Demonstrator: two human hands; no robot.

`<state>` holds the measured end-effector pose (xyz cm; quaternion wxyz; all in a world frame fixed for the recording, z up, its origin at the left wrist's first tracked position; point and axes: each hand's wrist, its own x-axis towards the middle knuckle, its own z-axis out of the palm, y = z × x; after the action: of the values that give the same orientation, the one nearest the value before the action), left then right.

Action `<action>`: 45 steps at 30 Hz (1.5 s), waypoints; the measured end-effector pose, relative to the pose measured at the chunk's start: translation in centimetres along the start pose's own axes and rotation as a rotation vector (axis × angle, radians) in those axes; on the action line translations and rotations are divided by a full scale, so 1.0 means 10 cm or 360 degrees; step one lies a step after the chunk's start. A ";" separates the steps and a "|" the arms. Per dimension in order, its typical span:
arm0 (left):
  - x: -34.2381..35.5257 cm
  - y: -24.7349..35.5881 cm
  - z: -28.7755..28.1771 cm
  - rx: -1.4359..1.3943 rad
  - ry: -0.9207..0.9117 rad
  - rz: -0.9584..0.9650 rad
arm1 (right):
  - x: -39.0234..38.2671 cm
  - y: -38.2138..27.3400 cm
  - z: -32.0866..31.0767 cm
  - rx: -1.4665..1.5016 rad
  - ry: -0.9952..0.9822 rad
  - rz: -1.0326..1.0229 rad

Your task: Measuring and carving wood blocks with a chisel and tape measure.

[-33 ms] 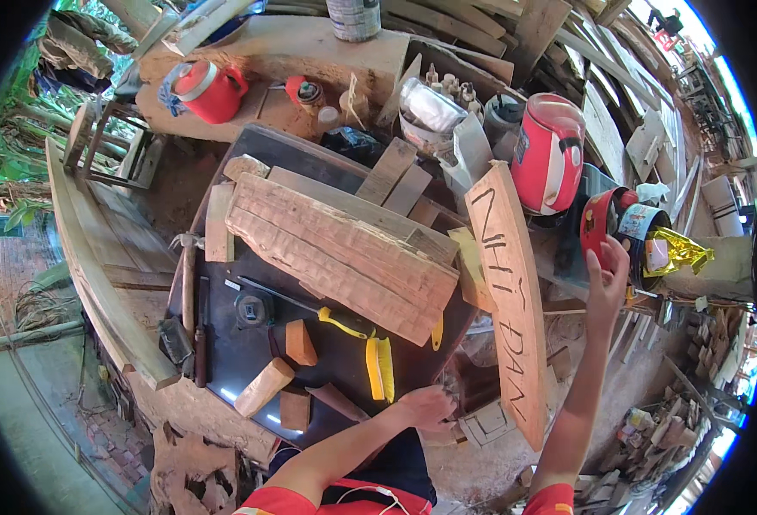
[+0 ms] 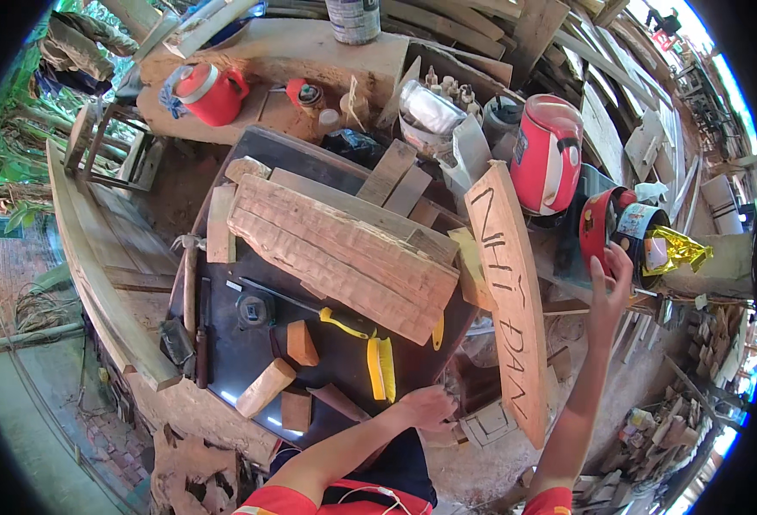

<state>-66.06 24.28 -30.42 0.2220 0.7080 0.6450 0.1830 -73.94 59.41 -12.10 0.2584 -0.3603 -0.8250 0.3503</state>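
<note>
In the head view, the right hand is held with fingers parted just beside a red container; contact cannot be told. The left hand is curled near a yellow brush on the dark surface; its grasp is hidden. Between the hands, a lettered board is seen.

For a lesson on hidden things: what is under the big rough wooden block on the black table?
Black tabletop shows in front of the wooden block, a yellow piece at its right end; whatever lies directly beneath is covered.
</note>
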 end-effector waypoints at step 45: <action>-3.80 -3.18 -2.78 0.0025 0.1440 -0.1855 | -2.96 -2.13 2.67 -0.0514 -0.0979 0.0315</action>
<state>-111.49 -9.12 -23.73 -0.0096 0.1074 0.9463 0.3048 -82.88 15.42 -17.61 -0.0973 -0.3522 -0.8701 0.3308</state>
